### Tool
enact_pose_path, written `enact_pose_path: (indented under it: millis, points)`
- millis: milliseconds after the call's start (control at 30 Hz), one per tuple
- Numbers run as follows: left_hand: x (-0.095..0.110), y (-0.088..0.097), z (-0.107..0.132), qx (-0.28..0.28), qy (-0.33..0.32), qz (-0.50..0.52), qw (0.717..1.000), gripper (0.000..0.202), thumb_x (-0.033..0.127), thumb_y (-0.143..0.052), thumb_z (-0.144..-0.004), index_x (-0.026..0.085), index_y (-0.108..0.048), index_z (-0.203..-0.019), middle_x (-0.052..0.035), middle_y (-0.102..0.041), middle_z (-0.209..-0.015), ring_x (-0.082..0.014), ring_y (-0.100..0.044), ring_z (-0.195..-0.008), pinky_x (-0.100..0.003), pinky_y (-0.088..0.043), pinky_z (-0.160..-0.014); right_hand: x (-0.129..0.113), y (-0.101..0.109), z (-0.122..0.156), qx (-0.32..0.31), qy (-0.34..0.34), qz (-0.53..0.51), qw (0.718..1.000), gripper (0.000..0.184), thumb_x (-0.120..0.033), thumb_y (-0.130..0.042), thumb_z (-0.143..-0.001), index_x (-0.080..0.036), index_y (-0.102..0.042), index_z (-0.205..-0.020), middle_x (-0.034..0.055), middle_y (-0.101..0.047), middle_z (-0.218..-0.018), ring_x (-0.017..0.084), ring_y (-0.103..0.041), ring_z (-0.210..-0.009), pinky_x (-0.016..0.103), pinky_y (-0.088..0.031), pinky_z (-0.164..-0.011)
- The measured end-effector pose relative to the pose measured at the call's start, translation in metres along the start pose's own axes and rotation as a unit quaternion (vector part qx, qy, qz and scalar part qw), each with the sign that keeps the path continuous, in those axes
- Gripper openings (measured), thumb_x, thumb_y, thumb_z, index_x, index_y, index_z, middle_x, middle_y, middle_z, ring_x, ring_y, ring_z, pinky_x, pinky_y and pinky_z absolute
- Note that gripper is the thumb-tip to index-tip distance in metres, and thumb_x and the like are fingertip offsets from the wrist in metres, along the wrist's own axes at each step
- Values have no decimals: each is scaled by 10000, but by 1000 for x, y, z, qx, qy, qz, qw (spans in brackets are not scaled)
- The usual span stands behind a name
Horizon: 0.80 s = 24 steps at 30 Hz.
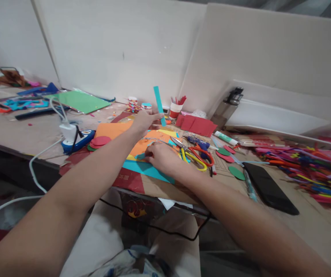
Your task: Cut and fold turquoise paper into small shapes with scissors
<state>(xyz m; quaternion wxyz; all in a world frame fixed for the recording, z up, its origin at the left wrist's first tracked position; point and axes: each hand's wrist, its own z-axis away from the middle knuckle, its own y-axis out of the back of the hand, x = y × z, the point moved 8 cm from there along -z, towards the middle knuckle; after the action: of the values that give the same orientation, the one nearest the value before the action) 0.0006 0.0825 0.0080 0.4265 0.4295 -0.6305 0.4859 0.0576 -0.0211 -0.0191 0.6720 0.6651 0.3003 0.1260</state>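
A narrow strip of turquoise paper (158,99) stands nearly upright, pinched between the thumb and fingers of my left hand (145,120), raised above the work surface. My right hand (162,157) rests low over orange paper (112,130) with its fingers curled together. A small teal paper piece (140,156) lies at its fingertips; whether they grip it is hidden. Under that hand spreads a turquoise sheet (148,170). Just right of it lie yellow-handled scissors (197,162) and orange-handled scissors (207,154).
Behind the scissors is a blue glue gun (198,143). Red paper (197,125), a cup of red sticks (176,109) and a glue stick (225,138) stand or lie farther back. A black phone (269,188) and pipe cleaners (306,165) are right; a power strip (78,141) is left.
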Motion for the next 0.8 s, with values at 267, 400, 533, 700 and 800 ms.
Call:
enact_pose_path:
  millis: [267, 400, 533, 700, 800]
  points:
    - [-2, -8, 2, -23, 19, 11, 1000, 222, 241, -790, -727, 103, -633, -800, -54, -698, -721, -139, -688, -672, -210, -501, -533, -14, 1, 1, -20, 4, 91, 996, 214, -187, -546, -884, -142, -730, -983, 138, -708, -1046, 226, -649, -911, 289, -449, -737]
    - [-5, -10, 1, -39, 28, 41, 998, 170, 182, -762, -754, 81, -628, -779, -66, -709, -716, -141, -705, -701, -245, -570, -636, -27, 2, 3, -48, -4, 152, 987, 280, -117, -490, -895, -95, -706, -1071, 171, -687, -1106, 272, -644, -1021, 318, -480, -779]
    - [-7, -10, -1, -46, 29, 54, 997, 134, 151, -737, -776, 75, -626, -766, -74, -714, -704, -147, -717, -699, -272, -592, -696, -39, 0, 3, -55, 18, 198, 978, 325, -72, -428, -904, -64, -690, -1096, 196, -678, -1106, 297, -621, -1085, 360, -508, -830]
    - [-6, -7, 0, -24, 24, 48, 998, 92, 114, -686, -814, 69, -628, -760, -81, -712, -676, -136, -705, -633, -261, -588, -680, -38, -7, -1, -24, 35, 232, 972, 331, -81, -399, -918, -82, -664, -1117, 202, -661, -1115, 303, -605, -1103, 405, -529, -837]
    - [-3, -6, 0, -17, 22, 51, 998, 94, 102, -675, -819, 74, -621, -748, -79, -716, -682, -134, -708, -637, -267, -589, -705, -33, -10, -5, 11, 23, 235, 972, 334, -95, -380, -931, -84, -627, -1155, 207, -653, -1126, 301, -611, -1088, 406, -534, -818]
